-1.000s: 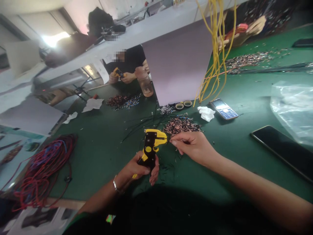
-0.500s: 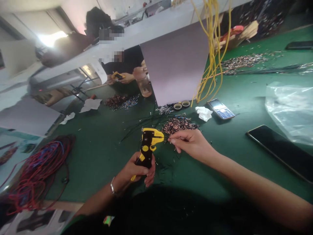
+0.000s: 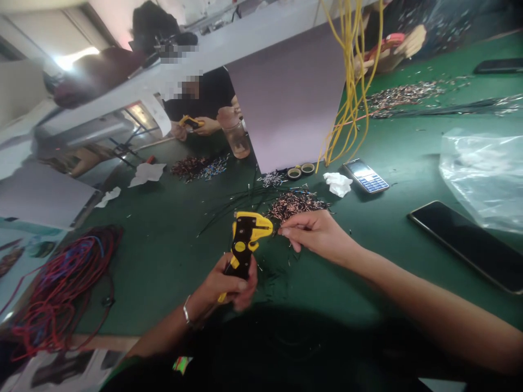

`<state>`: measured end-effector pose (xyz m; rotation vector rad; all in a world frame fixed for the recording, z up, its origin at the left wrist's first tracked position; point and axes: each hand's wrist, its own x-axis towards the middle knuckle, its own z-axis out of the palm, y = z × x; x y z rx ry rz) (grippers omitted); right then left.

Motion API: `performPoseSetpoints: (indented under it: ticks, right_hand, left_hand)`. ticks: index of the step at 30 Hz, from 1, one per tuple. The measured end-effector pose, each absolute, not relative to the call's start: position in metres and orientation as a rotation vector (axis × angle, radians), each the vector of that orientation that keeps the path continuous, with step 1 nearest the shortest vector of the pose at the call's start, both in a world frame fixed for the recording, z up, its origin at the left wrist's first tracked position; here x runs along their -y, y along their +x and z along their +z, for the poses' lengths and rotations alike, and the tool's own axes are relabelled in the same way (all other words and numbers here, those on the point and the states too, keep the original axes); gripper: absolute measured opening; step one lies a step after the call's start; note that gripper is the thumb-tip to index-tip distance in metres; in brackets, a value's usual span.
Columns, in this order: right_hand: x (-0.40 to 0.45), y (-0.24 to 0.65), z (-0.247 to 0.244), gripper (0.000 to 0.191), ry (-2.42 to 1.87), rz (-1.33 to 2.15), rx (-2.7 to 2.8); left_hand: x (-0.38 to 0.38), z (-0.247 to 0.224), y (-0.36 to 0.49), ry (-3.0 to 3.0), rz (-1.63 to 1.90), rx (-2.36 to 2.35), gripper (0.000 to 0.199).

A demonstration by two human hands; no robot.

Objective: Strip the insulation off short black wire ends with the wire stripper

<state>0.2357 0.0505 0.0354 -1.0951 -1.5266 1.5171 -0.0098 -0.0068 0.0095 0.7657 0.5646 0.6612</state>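
Note:
My left hand [image 3: 223, 286] is shut around the grip of a yellow and black self-adjusting wire stripper [image 3: 244, 239], with its jaws pointing up and to the right. My right hand [image 3: 314, 234] pinches a thin wire at the fingertips, right beside those jaws. The wire is hard to make out. Just beyond the fingers lies a heap of copper-ended wire pieces [image 3: 296, 206]. Long black wires [image 3: 241, 200] spread behind the stripper, and short cut bits [image 3: 281, 261] litter the green mat [image 3: 163, 272] below my hands.
A black smartphone [image 3: 466, 245], keypad phone [image 3: 365, 176], plastic bag [image 3: 484, 179], tissue [image 3: 338, 184] and tape rolls [image 3: 297, 173] lie right and ahead. A red-blue wire coil [image 3: 61, 294] sits left. Yellow cables [image 3: 349, 81] hang ahead. A co-worker's hands [image 3: 190, 125] hold a yellow tool.
The whole scene has slid slightly up and left in view as my head shifted. Both hands stay close together, with the stripper still held and the right fingers still pinched beside its jaws.

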Motion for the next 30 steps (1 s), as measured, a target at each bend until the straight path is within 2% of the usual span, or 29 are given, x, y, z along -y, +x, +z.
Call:
performPoseSetpoints:
  ticks: [4, 12, 23, 30]
  right_hand:
    - [-0.051, 0.235, 0.036, 0.015, -1.119, 1.537, 1.529]
    - [-0.053, 0.238, 0.035, 0.017, -1.159, 1.523, 1.533]
    - [-0.044, 0.235, 0.032, 0.019, -1.136, 1.427, 1.694]
    - [-0.037, 0.229, 0.027, 0.019, -1.03, 1.429, 1.808]
  left_hand:
    - [0.005, 0.009, -0.01, 0.764, 0.675, -0.533, 0.02]
    - [-0.005, 0.015, -0.015, 0.751, 0.696, -0.51, 0.034]
    - [-0.019, 0.019, -0.005, 0.977, 1.028, -0.716, 0.042]
    - [-0.02, 0.031, 0.008, 1.104, 1.042, -0.827, 0.047]
